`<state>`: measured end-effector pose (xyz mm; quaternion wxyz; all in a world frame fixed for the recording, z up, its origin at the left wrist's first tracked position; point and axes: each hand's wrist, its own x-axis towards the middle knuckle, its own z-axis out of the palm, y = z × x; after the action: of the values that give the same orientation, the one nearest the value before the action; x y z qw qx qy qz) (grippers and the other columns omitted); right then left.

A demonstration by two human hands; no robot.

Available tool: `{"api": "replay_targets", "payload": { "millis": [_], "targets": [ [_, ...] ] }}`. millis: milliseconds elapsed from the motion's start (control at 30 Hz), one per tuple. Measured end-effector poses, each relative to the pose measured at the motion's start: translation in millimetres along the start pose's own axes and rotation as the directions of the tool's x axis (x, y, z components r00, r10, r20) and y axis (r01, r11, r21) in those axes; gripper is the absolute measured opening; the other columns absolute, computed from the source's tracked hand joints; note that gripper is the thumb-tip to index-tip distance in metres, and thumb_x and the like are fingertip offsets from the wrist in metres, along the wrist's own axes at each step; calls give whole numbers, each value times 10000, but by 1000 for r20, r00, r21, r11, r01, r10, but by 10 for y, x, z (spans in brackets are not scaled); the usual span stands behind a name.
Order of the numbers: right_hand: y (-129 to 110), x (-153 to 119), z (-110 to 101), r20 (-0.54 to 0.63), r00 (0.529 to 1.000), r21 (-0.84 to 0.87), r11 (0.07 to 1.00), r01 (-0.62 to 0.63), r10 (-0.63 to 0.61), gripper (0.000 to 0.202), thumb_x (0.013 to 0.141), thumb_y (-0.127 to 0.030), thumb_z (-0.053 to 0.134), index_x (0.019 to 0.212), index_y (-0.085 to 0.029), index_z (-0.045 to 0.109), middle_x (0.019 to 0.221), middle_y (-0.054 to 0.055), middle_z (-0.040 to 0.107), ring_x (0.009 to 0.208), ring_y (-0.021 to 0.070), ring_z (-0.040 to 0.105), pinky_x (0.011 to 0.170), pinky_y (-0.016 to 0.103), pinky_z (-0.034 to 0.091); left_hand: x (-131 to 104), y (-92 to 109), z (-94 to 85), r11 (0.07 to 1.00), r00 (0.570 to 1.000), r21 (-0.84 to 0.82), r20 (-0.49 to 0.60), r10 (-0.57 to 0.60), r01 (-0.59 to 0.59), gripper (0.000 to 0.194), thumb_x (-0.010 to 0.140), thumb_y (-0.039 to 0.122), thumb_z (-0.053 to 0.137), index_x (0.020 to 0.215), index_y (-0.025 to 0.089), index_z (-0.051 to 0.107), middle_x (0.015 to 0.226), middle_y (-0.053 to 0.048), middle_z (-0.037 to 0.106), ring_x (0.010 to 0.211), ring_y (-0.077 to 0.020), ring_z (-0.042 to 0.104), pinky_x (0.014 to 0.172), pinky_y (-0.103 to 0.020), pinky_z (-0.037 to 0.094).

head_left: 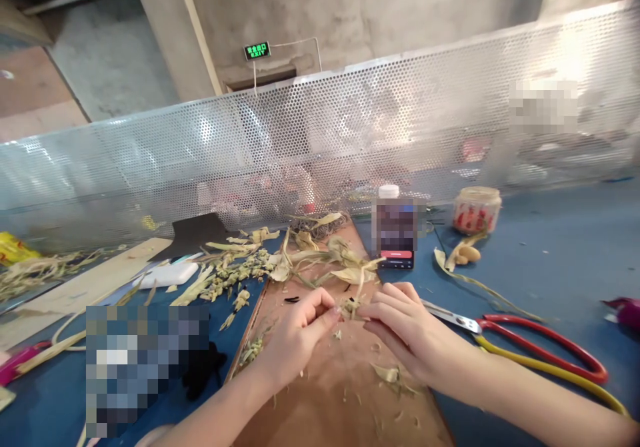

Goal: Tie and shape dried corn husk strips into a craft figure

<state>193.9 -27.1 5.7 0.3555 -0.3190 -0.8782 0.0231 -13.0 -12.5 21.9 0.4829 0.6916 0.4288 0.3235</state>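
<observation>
My left hand (313, 320) is closed in a pinch on one side of a small piece of dried husk (351, 306), above a brown board (327, 380). Facing it, my right hand (397, 320) has its fingers pressed together on the other side of the same piece. Fingers hide part of the husk. Just beyond both hands lies a pile of pale dried husk strips (345, 260). To the right, scissors (470, 324) with one red and one yellow handle lie partly behind my right hand and forearm.
A perforated metal screen (320, 127) runs across the back. A phone (397, 257) stands upright behind the board, left of a jar (477, 210). Several small knotted husk pieces (240, 270) lie at left, near a white object (170, 274) and a black sheet (195, 234).
</observation>
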Motion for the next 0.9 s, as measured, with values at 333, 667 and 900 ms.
{"api": "replay_targets", "payload": {
  "millis": [333,667,900],
  "targets": [
    [-43,18,-89,113,993,124,991,-50,36,356,920,-87,378,1212,-254,493,950,48,619,864,182,502,790,344,367,14,-20,-102,999,997,29,69,27,-29,220,883,389,476,782,194,477,620,59,378,521,-91,295,487,-215,227],
    [-1,-50,40,92,984,179,969,-170,156,355,876,-130,453,1216,-231,443,787,12,546,770,167,505,746,321,428,3,-20,-41,998,996,-17,76,54,-53,259,772,389,641,824,193,479,689,53,485,590,-96,392,558,-202,292],
    [20,-44,24,148,971,348,910,-227,186,569,855,-190,518,1368,-272,285,908,16,564,802,148,555,775,299,477,-12,-61,-48,996,991,26,107,82,-85,241,756,366,658,779,195,490,660,47,437,597,-107,403,569,-222,307]
  ]
}}
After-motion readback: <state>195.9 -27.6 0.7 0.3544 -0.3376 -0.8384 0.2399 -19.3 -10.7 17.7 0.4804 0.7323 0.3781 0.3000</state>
